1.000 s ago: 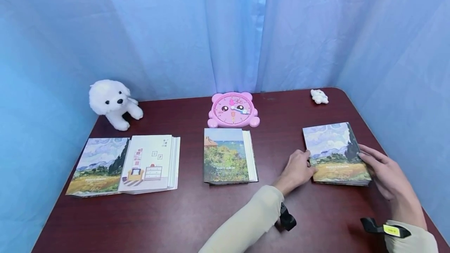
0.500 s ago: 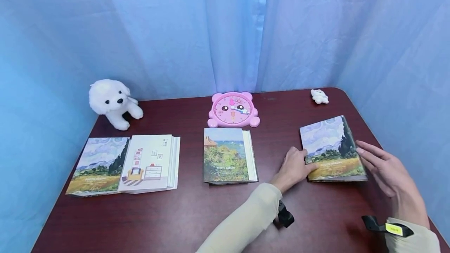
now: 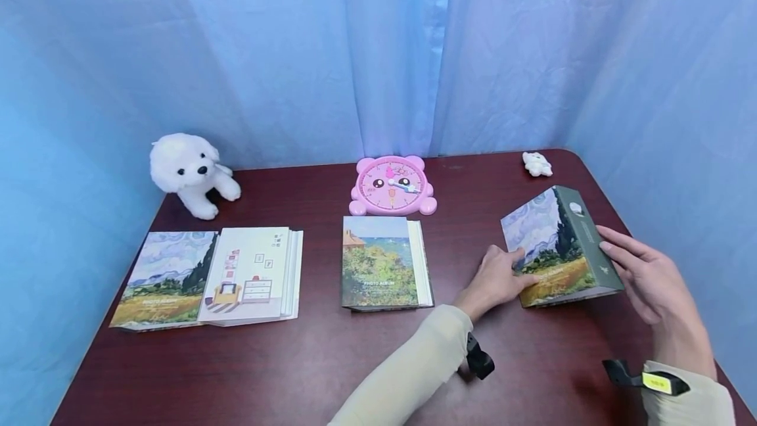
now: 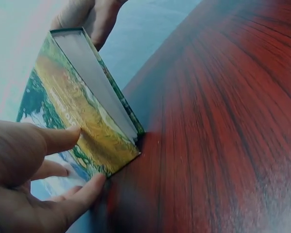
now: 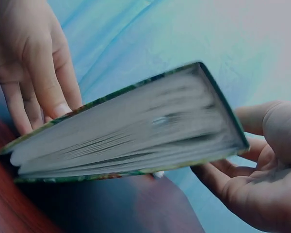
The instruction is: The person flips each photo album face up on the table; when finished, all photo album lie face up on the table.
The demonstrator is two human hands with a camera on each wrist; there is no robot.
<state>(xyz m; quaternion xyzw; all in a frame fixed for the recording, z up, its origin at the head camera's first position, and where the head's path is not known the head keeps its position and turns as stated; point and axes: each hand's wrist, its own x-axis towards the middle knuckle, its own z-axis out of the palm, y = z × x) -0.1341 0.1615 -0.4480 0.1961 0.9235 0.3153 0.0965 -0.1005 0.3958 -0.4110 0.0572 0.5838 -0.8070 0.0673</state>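
A photo album with a landscape painting on its cover is tilted at the table's right side, its dark green spine raised and its opening edge low toward the left. My left hand holds that low edge, thumb on the front cover and fingers at the rim. At the spine is my right hand; in the right wrist view its thumb touches the spine and its fingers reach under the back cover. White page edges show between the covers.
Another photo album lies mid-table, below a pink bear-shaped clock. At the left, a landscape album lies beside a white album. A white plush dog and a small white toy stand farther back. Blue curtains surround the dark red table.
The album's spine side has risen from nearly flat to a clear tilt, bringing the green spine into view. My right hand has moved slightly up with it; my left hand stays at the left edge.
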